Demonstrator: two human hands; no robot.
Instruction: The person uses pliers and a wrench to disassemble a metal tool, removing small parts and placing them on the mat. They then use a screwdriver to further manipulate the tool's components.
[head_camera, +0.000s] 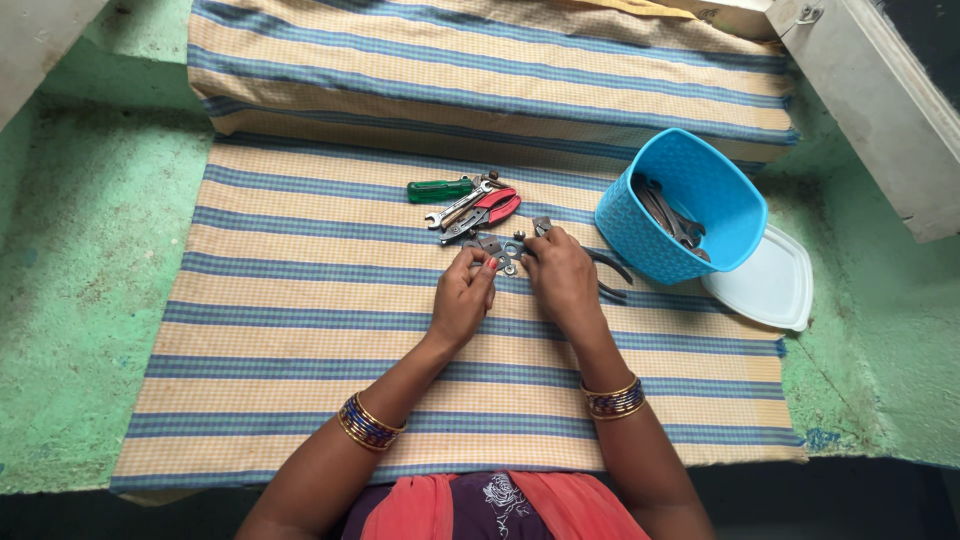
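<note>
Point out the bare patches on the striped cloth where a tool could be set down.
The striped woven cloth lies bare left of the left hand, out to its left edge, and below both hands. It is crowded above the hands: the green-handled screwdriver, red-handled pliers and small metal parts. Right of the right hand sits the blue plastic tub.

Soft even daylight, faint shadows, sharp focus, edges slightly bowed.

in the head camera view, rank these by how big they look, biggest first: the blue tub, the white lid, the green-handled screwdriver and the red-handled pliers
1. blue tub
2. white lid, partly hidden behind the tub, so its full size is unsure
3. red-handled pliers and green-handled screwdriver: look about alike, and both overlap other tools, so no ranking between them
</note>
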